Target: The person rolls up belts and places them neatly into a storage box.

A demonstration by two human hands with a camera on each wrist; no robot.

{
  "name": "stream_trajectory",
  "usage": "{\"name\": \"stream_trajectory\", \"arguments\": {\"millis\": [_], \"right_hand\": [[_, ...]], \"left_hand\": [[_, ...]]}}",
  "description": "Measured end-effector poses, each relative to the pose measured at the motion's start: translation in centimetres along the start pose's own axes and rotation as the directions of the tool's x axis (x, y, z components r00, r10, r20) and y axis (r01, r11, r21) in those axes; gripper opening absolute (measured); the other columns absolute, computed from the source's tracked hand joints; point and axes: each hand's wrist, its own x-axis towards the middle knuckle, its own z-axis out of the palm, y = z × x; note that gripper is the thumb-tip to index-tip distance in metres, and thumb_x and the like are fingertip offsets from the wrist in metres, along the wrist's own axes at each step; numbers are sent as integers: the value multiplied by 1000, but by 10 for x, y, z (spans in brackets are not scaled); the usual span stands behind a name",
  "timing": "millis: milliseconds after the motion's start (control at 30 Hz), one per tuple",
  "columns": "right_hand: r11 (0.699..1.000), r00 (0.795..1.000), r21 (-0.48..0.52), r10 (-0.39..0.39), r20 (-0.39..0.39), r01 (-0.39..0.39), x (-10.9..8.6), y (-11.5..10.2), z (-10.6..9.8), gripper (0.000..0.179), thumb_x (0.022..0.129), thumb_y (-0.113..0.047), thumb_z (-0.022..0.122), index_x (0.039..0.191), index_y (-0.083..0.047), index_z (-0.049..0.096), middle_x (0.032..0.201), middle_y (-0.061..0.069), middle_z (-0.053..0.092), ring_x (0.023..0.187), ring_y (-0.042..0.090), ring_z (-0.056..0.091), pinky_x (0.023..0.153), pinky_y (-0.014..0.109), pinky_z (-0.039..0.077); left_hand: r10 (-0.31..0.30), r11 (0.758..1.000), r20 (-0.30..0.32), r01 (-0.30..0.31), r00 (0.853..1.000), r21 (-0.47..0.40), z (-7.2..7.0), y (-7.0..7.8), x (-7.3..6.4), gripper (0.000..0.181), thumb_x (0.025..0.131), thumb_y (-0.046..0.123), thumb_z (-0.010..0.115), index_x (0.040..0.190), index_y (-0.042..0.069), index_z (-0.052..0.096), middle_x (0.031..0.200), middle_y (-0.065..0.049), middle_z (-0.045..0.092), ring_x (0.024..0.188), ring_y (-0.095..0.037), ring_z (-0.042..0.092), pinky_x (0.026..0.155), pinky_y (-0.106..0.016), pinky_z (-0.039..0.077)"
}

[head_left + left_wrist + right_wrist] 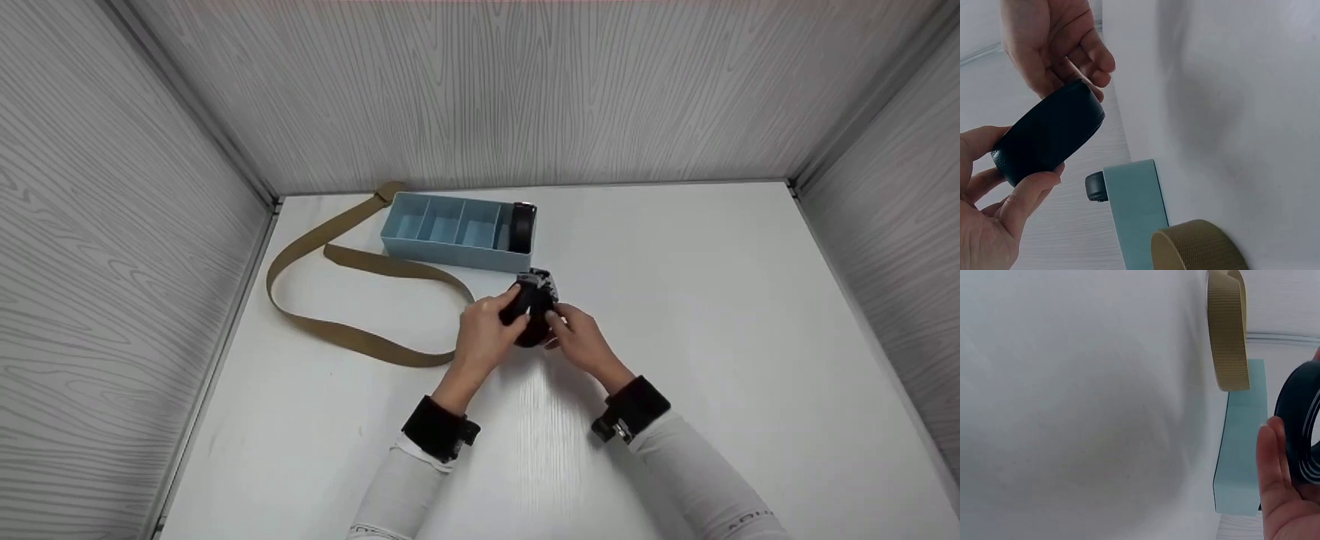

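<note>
At nine o'clock, a left wall panel (97, 300) in pale grey wood grain, joined along a dark grey corner strip (195, 105) to the rear wall panel (480, 97) at twelve, similarly grained, with a thin reddish line along the top edge of the head view. Toward three o'clock, a matching right wall panel (892, 165). Between them, a smooth white counter (712, 337), glossy and streaked with reflections toward six o'clock, softly shadowed in both wrist views.

On the counter at ten o'clock, a tan webbing belt (360, 341), ribbed in weave, in a loose open loop. At eleven, a light-blue divided box (457, 255), four compartments in a row, with a rolled black belt (523, 227) upright in the rightmost. Near the counter's middle, held up just in front of the box, a coiled black belt (531, 326) with a metallic buckle (538, 279) at its twelve o'clock. At its eight, the left hand (484, 330), thumb and fingers pinching the coil; at its four, the right hand (583, 339), fingers and thumb pinching its edge.

On the left sleeve (405, 480), dark lettering cut off by the frame; on the right sleeve (697, 472), slanted dark letters, too small to read surely.
</note>
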Motion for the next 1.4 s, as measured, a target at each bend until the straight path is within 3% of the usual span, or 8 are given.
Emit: {"name": "stream_trajectory", "arguments": {"millis": [100,200,300,433,567,667,1133,1400], "right_hand": [[997,998,-69,-30,61,34,13,-4,-2,31,104,-8,41,124,9,57,108,22,62,85,35,68,72,42,56],[960,990,-247,-117,78,133,29,-6,-4,29,101,-2,43,124,9,58,114,23,60,95,34,65,80,41,53],[879,975,-423,-202,88,220,46,-9,-6,29,96,4,44,120,9,59,118,23,57,106,35,61,90,43,48],[758,963,-594,-223,152,269,64,-11,-9,37,94,7,43,130,8,53,134,22,51,123,34,52,101,42,41],[645,955,-705,-170,243,295,74,-13,-10,52,95,5,45,147,2,39,153,14,35,130,35,46,101,42,42],[595,951,-747,-114,286,296,79,-13,-11,60,95,6,46,152,-4,32,159,9,26,128,36,47,93,43,47],[452,977,-866,-96,192,214,72,-5,-29,64,92,5,53,150,-19,41,140,16,39,124,34,47,83,44,51],[461,972,-862,-190,137,212,49,9,-48,58,91,6,51,146,-13,48,130,20,44,113,36,53,77,45,52]], "left_hand": [[-15,1000,-20,15,1000,9,-8,-6,0,45,82,18,77,125,5,67,99,-18,71,90,-30,68,76,-42,53],[-27,999,-45,28,999,28,-14,-12,1,45,83,18,76,125,5,67,99,-18,71,89,-31,68,76,-44,53],[-39,999,-78,41,996,33,-20,-17,2,45,83,17,77,125,5,67,101,-18,71,90,-32,67,77,-44,53],[-49,997,-113,55,992,48,-26,-24,3,44,83,16,76,125,4,67,104,-18,71,92,-33,67,78,-44,53],[-60,995,-132,70,989,69,-30,-28,4,44,84,16,77,125,4,67,102,-19,70,92,-34,67,79,-45,52],[-63,994,-133,73,989,77,-32,-30,5,44,84,16,76,125,3,67,102,-20,70,92,-34,67,79,-45,52],[-68,994,-81,74,994,80,-23,-19,24,45,86,17,75,128,4,65,105,-20,70,92,-31,67,76,-41,54],[-29,994,-77,37,997,103,-20,-10,56,44,88,16,73,128,3,63,107,-20,70,92,-29,68,74,-38,54]]}}
